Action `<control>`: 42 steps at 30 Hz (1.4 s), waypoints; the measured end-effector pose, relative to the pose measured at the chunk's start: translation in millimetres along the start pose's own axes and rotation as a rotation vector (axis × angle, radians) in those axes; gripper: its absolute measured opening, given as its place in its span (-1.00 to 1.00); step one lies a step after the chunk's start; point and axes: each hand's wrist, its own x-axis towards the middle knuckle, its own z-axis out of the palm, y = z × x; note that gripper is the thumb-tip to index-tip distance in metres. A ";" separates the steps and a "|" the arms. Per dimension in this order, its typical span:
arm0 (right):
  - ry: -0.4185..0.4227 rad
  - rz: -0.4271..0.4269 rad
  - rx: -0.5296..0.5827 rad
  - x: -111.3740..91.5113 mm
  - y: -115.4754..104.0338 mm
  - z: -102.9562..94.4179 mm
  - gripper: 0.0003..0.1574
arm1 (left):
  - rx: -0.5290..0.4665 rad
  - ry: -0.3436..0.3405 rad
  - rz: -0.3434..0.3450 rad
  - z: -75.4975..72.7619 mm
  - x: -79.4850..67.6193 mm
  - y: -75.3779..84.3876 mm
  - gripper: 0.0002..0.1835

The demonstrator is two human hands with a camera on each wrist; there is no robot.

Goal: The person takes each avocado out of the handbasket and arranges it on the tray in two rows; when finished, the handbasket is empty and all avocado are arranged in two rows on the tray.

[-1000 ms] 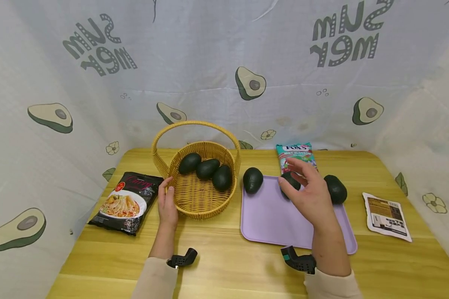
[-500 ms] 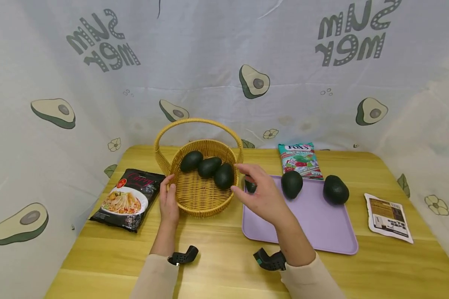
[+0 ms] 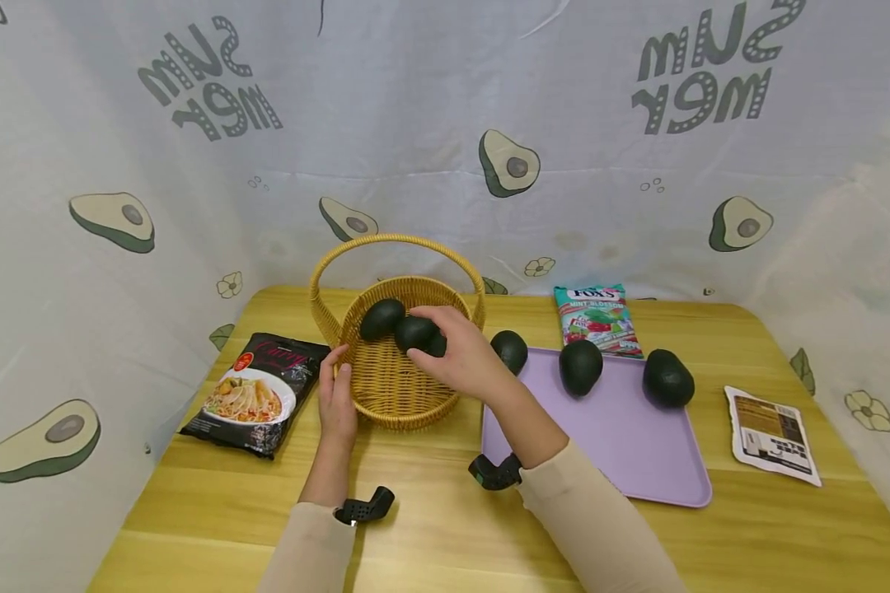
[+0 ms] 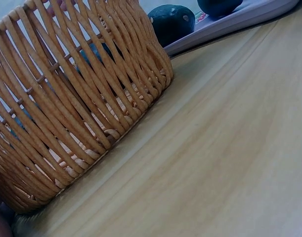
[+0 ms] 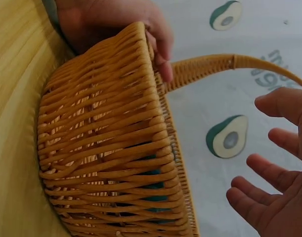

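A yellow wicker basket (image 3: 393, 391) with a tall arched handle stands left of centre. My left hand (image 3: 337, 405) holds its left side, fingers curled over the rim, as the right wrist view also shows. Inside lie three dark green avocados; the left (image 3: 381, 319) and middle (image 3: 415, 334) ones show well, while the third is mostly behind my right hand (image 3: 463, 354). That hand hovers above the basket's right side with its fingers spread; in the right wrist view nothing is between the fingers (image 5: 269, 173).
A lilac tray (image 3: 608, 449) on the right bears three more avocados along its far side, one (image 3: 581, 367) in the middle. A mint candy bag (image 3: 599, 319) lies behind it, a white-and-brown pouch (image 3: 773, 435) to its right. A black curry noodle packet (image 3: 255, 395) lies left of the basket.
My right hand has moved left from above the tray, past the tray's left avocado, to over the basket. My left hand has stayed at the basket's rim. The avocados have kept their places.
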 end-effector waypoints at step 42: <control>-0.110 0.161 -0.306 54.5 42.2 44.4 -0.03 | -0.001 0.013 -0.010 0.8 2.8 -2.9 -0.58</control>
